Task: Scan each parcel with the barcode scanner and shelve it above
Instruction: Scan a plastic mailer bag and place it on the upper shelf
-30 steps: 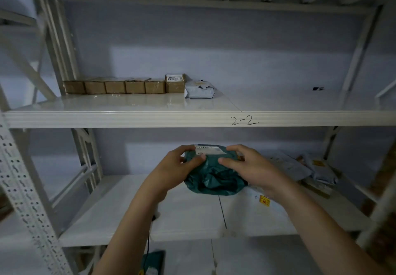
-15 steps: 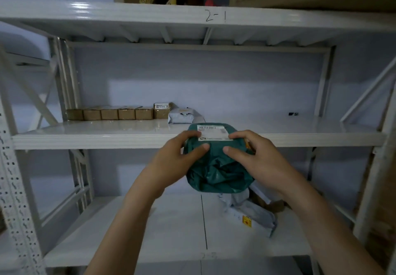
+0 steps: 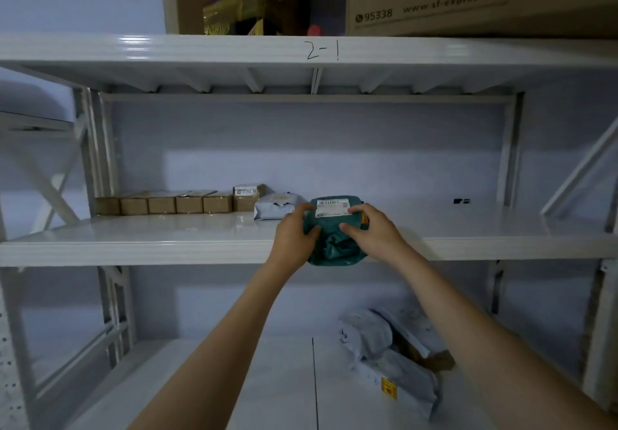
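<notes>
While both arms are reaching up, a person is gripping a green parcel [image 3: 334, 245] at the front edge of the middle shelf [image 3: 133, 242]. The left hand [image 3: 294, 234] is curling round the parcel's left side, and the right hand [image 3: 371, 230] is clasping its right, fingers lying over the white label [image 3: 332, 207]. A grey mailer [image 3: 276, 207] is sitting just left of the parcel on that shelf, beside a row of brown boxes [image 3: 174, 202].

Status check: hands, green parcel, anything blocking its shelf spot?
Left hand and right hand both grip green parcel. Parcel at middle shelf edge, beside grey parcel. Space behind open.
</notes>
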`<state>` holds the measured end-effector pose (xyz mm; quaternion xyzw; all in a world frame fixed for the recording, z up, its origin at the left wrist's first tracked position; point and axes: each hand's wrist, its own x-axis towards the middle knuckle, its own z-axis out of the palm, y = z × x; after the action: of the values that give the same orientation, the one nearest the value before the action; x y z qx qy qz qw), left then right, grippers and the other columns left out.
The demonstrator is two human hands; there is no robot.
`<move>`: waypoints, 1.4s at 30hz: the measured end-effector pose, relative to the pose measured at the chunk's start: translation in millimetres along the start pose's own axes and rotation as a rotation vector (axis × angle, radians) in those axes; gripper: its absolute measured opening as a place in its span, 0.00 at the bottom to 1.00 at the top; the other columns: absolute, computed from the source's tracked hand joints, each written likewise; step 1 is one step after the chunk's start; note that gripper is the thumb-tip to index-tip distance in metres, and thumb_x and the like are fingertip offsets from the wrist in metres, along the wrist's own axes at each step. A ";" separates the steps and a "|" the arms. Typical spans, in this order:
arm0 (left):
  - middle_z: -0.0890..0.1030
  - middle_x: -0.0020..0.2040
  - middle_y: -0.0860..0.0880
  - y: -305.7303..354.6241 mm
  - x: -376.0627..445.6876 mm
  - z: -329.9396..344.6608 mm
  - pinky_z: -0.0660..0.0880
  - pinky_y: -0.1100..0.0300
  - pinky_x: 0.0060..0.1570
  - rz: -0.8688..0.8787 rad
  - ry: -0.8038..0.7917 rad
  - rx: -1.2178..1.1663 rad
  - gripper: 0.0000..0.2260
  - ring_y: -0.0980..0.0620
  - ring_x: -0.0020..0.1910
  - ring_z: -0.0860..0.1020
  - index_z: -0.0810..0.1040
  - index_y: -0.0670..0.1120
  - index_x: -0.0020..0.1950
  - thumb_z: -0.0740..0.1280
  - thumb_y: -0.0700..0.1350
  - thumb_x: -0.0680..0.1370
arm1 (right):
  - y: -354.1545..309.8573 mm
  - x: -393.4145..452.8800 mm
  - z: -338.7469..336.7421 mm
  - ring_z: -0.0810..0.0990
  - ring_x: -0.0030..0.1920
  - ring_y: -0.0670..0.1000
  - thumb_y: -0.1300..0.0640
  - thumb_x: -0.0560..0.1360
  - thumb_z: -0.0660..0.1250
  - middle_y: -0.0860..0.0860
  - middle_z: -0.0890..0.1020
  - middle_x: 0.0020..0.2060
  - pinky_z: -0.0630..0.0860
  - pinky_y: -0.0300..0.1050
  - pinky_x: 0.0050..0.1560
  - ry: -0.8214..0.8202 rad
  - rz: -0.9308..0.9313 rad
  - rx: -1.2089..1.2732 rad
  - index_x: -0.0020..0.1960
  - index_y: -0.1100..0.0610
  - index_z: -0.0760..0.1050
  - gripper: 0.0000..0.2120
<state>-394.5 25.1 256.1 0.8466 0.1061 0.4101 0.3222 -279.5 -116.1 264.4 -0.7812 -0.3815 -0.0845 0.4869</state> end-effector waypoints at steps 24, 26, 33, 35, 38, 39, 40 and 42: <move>0.52 0.80 0.51 -110.4 179.1 35.9 0.41 0.26 0.69 0.045 -0.547 0.909 0.30 0.45 0.79 0.45 0.51 0.51 0.80 0.57 0.44 0.79 | 50.0 201.9 87.3 0.80 0.59 0.58 0.55 0.77 0.70 0.57 0.82 0.61 0.74 0.41 0.55 -0.087 0.144 -0.372 0.63 0.58 0.81 0.15; 0.50 0.81 0.50 -112.8 187.3 36.3 0.39 0.26 0.69 0.024 -0.566 0.923 0.31 0.46 0.80 0.43 0.50 0.51 0.80 0.58 0.45 0.79 | 51.1 215.1 89.6 0.80 0.59 0.57 0.54 0.77 0.70 0.57 0.82 0.61 0.75 0.42 0.55 -0.117 0.162 -0.378 0.64 0.58 0.80 0.16; 0.55 0.80 0.50 -121.2 213.8 41.7 0.39 0.27 0.69 -0.035 -0.599 0.935 0.32 0.47 0.80 0.46 0.52 0.49 0.80 0.60 0.46 0.77 | 47.9 250.7 103.3 0.79 0.59 0.59 0.56 0.77 0.70 0.60 0.78 0.62 0.79 0.47 0.57 -0.196 0.170 -0.475 0.68 0.61 0.73 0.22; 0.58 0.79 0.49 -125.0 221.5 47.1 0.41 0.27 0.70 -0.042 -0.592 0.915 0.32 0.46 0.79 0.50 0.54 0.49 0.79 0.61 0.46 0.76 | 48.0 259.2 105.0 0.79 0.60 0.59 0.56 0.76 0.71 0.60 0.78 0.62 0.79 0.47 0.57 -0.209 0.176 -0.488 0.69 0.61 0.72 0.23; 0.65 0.74 0.48 -137.6 228.8 57.9 0.48 0.29 0.71 -0.029 -0.535 0.850 0.29 0.45 0.75 0.60 0.61 0.49 0.76 0.63 0.44 0.74 | 48.8 269.8 104.2 0.79 0.59 0.59 0.54 0.76 0.72 0.60 0.78 0.62 0.79 0.47 0.59 -0.241 0.169 -0.495 0.68 0.62 0.73 0.23; 0.68 0.72 0.48 -142.2 231.0 60.2 0.50 0.30 0.71 -0.028 -0.518 0.832 0.29 0.44 0.73 0.63 0.63 0.49 0.75 0.64 0.44 0.74 | 49.7 272.1 103.3 0.79 0.59 0.58 0.54 0.76 0.72 0.60 0.78 0.62 0.79 0.47 0.59 -0.250 0.166 -0.503 0.67 0.62 0.74 0.23; 0.70 0.70 0.47 -145.5 233.5 61.6 0.52 0.31 0.71 -0.028 -0.512 0.822 0.28 0.44 0.72 0.65 0.64 0.49 0.73 0.64 0.44 0.73 | 50.9 273.7 101.9 0.79 0.59 0.58 0.54 0.76 0.72 0.59 0.78 0.62 0.79 0.47 0.59 -0.256 0.164 -0.504 0.67 0.61 0.74 0.23; 0.72 0.67 0.46 -148.8 238.8 61.5 0.53 0.32 0.71 -0.034 -0.515 0.815 0.28 0.43 0.69 0.67 0.66 0.49 0.72 0.65 0.44 0.72 | 55.8 275.9 98.9 0.78 0.59 0.57 0.54 0.76 0.72 0.58 0.79 0.62 0.78 0.45 0.60 -0.266 0.167 -0.483 0.66 0.61 0.76 0.21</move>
<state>-182.0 217.5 283.5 0.9761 0.1886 0.1067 -0.0132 -73.7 94.1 313.9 -0.9075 -0.3449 -0.0294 0.2378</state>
